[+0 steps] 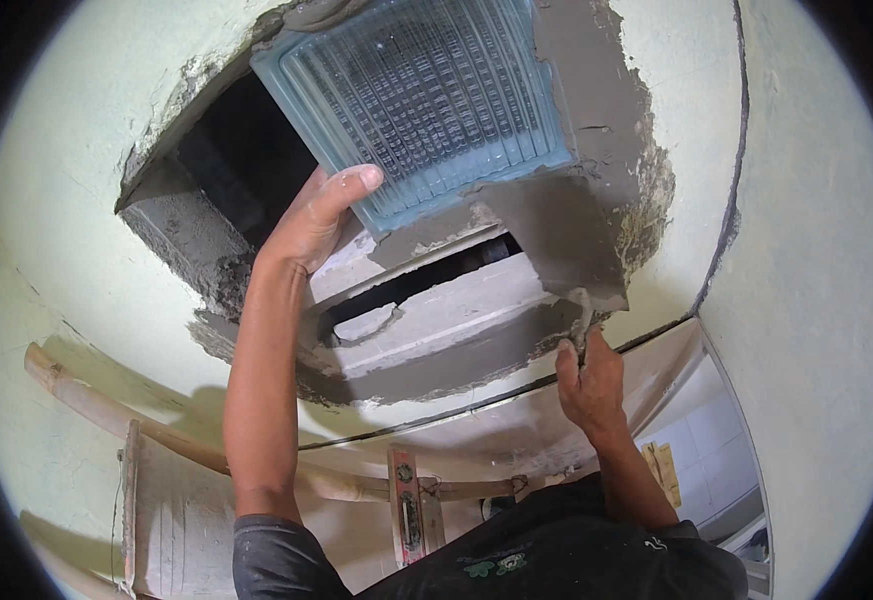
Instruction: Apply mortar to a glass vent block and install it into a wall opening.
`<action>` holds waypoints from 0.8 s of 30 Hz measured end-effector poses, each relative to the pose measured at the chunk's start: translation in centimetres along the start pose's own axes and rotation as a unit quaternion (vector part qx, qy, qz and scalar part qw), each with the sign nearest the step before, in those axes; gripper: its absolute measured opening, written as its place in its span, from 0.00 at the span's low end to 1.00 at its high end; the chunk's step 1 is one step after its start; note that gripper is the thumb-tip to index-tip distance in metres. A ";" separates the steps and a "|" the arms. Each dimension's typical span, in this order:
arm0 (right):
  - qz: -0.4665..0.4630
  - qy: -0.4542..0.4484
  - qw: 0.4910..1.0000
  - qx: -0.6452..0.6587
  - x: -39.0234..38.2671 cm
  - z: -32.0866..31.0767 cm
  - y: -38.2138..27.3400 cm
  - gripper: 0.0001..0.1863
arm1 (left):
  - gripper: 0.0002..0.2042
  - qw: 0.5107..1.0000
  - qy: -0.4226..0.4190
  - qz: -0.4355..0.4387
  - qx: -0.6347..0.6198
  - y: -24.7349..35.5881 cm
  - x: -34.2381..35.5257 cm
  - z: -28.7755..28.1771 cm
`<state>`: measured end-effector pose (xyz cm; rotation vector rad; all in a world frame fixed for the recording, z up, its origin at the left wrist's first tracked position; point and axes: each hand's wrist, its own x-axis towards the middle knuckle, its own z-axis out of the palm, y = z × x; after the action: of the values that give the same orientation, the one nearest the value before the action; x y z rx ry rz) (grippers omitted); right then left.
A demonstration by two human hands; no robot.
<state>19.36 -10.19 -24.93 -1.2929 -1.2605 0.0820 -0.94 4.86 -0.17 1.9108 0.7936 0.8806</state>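
Dark shirt (567,550) foremost, the nearer left hand (312,225) thumbs the lower-left edge of a glass block (427,95) at a wall opening (182,225), other fingers hidden, while below-right of it the right hand (594,385) clasps an apparent trowel (583,312).

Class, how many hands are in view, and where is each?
2: left hand at the left edge of the glass block; right hand lower right, gripping a tool.

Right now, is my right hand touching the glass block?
No, the right hand grips a mortar-smeared trowel below the glass block, whose lower left edge the left hand holds.
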 end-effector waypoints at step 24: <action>0.089 -0.065 0.984 0.139 4.7 -6.4 4.2 0.21 | 0.47 0.999 0.023 0.022 -0.031 0.3 -0.2 0.8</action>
<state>28.18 -9.78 -23.53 -1.1667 -1.1924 0.4604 -0.32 4.22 -0.22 1.8655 0.7443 0.9688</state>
